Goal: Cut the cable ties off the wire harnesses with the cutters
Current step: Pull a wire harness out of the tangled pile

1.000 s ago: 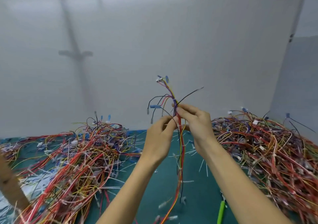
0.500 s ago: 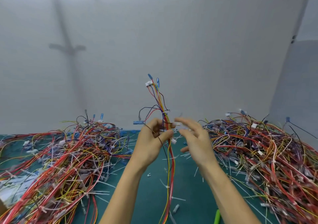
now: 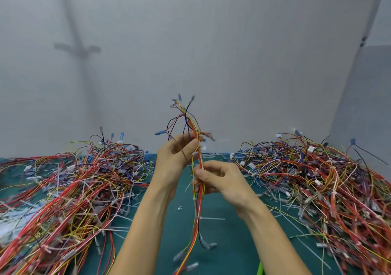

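I hold one wire harness (image 3: 197, 209) of red, yellow and black wires upright above the green mat. My left hand (image 3: 175, 158) grips it near the top, where loose ends with blue connectors fan out. My right hand (image 3: 220, 179) pinches the same bundle lower down, fingers curled round the wires. White cable ties stick out of the harness below my hands. A green handle (image 3: 259, 270), perhaps the cutters, shows at the bottom edge beside my right forearm; neither hand holds it.
A large heap of harnesses (image 3: 69, 190) lies on the left and another heap (image 3: 317, 179) on the right. The green mat (image 3: 169, 232) between them is strewn with cut white ties. A grey wall stands close behind.
My right hand has dropped from beside the left hand to a lower spot on the harness and closed on it. The left hand kept its grip near the top.
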